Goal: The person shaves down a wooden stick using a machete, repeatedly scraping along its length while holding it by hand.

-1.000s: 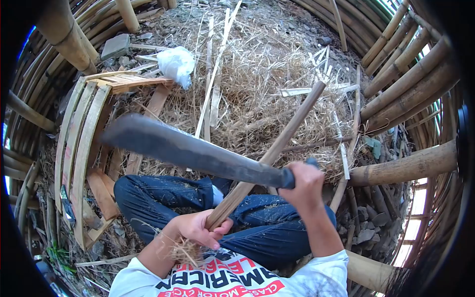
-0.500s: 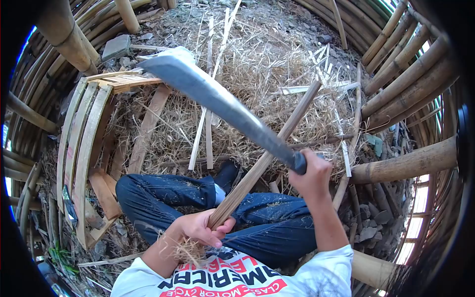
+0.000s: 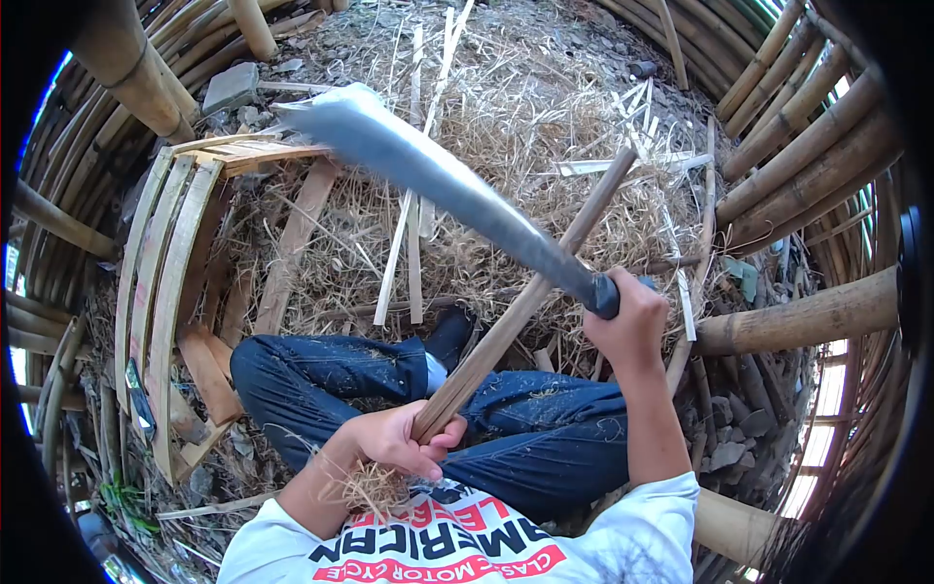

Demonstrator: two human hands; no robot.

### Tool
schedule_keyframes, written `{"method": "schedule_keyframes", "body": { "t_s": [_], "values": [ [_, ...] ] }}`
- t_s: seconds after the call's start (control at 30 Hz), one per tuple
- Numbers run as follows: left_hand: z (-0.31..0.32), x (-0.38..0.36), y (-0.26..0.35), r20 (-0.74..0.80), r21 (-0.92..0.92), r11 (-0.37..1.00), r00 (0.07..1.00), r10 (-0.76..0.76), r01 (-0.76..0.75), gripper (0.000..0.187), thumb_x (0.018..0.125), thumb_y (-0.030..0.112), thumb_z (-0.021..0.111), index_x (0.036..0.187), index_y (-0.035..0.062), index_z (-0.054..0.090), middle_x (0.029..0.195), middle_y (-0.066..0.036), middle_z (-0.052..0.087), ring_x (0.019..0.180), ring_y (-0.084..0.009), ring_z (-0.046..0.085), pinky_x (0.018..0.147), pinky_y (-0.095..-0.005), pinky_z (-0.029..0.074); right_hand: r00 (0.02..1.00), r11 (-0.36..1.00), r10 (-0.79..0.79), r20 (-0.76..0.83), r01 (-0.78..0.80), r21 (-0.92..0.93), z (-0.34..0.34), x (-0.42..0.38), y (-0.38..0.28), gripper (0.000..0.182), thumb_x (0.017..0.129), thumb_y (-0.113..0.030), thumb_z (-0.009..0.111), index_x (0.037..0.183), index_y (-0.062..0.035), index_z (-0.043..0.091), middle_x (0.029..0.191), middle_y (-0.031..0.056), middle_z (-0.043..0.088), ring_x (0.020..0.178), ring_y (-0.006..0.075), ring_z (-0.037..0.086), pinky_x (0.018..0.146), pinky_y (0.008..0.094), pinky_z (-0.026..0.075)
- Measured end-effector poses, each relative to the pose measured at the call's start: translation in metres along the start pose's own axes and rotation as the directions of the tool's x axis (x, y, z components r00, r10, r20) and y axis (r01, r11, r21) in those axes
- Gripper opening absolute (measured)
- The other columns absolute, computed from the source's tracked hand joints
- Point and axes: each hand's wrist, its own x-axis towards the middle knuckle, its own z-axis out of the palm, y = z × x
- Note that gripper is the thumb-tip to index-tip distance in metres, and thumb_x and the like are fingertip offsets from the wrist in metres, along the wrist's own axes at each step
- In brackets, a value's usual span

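Observation:
A long wooden stick [image 3: 493,343] slants up and to the right from my left hand [image 3: 409,440], whose fingers wrap round its lower end. My right hand [image 3: 629,321] grips the dark handle of a large machete [image 3: 443,190]. The curved blade points to the upper left and passes over the stick in view; whether the two touch I cannot tell. Its tip is somewhat blurred. A tuft of thin shavings [image 3: 375,490] clings near my left wrist.
A slatted wooden crate [image 3: 175,263] stands at the left. Dry shavings [image 3: 525,146] and pale strips [image 3: 415,263] litter the ground beyond my crossed legs [image 3: 331,384]. Bamboo poles [image 3: 798,316] form walls on both sides, with broken stones [image 3: 730,453] at the right.
The machete and my right hand have moved slightly right, with the hand a little higher. The stick has shifted slightly, still in my left hand.

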Motion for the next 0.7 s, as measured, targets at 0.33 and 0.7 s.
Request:
{"method": "schedule_keyframes", "body": {
  "t_s": [0.33, 0.7],
  "values": [
    [-0.006, -0.004, -0.005, 0.011, -0.149, 0.988, 0.999, -0.039, 0.04, 0.04, 0.074, -0.007, 0.073, 0.082, 0.0119, 0.038, 0.061, 0.009, 0.04, 0.053, -0.0008, 0.04, 0.048, -0.0191, 0.032, 0.996, 0.995, 0.092, 0.005, -0.092, -0.03, 0.002, -0.004, 0.005, 0.018, 0.057, -0.009, 0.07, 0.072, -0.0077, 0.061, 0.062, 0.0079, 0.061, 0.057, 0.0246, 0.064, 0.055, 0.0354, 0.05],
    [-0.004, -0.006, -0.005, 0.037, -0.162, 0.987, 0.999, 0.007, -0.001, 0.039, 0.076, -0.008, 0.071, 0.082, 0.0115, 0.038, 0.061, 0.009, 0.039, 0.051, -0.0013, 0.039, 0.046, -0.0183, 0.031, 0.997, 0.998, -0.031, 0.066, 0.027, 0.054, -0.005, -0.016, -0.003, 0.018, 0.06, -0.006, 0.069, 0.075, -0.0054, 0.06, 0.063, 0.01, 0.062, 0.057, 0.0267, 0.063, 0.055, 0.0361, 0.051]
  ]
}}
